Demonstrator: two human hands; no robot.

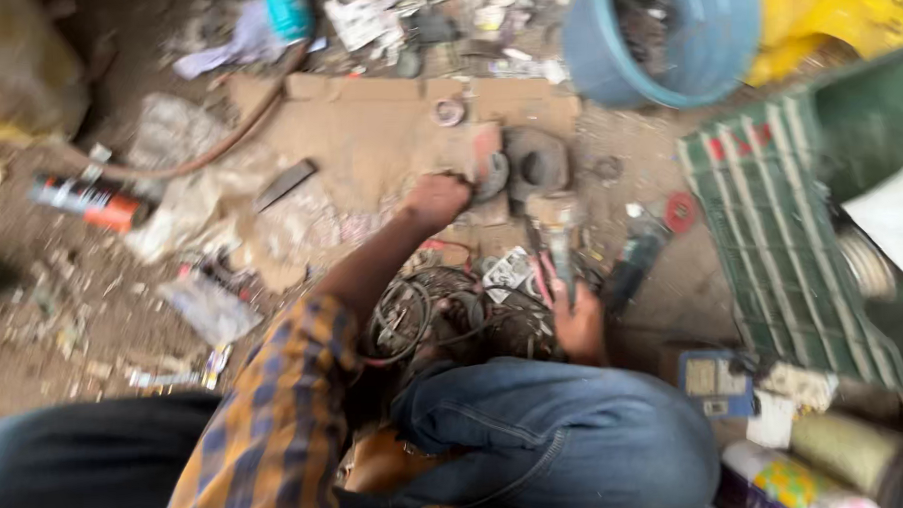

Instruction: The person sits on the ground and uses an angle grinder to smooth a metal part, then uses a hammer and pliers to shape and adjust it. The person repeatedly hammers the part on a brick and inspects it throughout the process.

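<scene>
- Left hand (438,197): I see it pressed on a blurred grey metal part (529,166) on cardboard (367,137); finger closure unclear.
- Right hand (577,325): wrapped around grey power tool (559,235).
- Risk: part may skid; tangled cables (424,315) could snag.

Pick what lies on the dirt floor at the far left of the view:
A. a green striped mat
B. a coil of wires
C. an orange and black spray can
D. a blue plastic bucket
C: the orange and black spray can lies on its side on the dirt there, while the blue bucket stands top right.
</scene>
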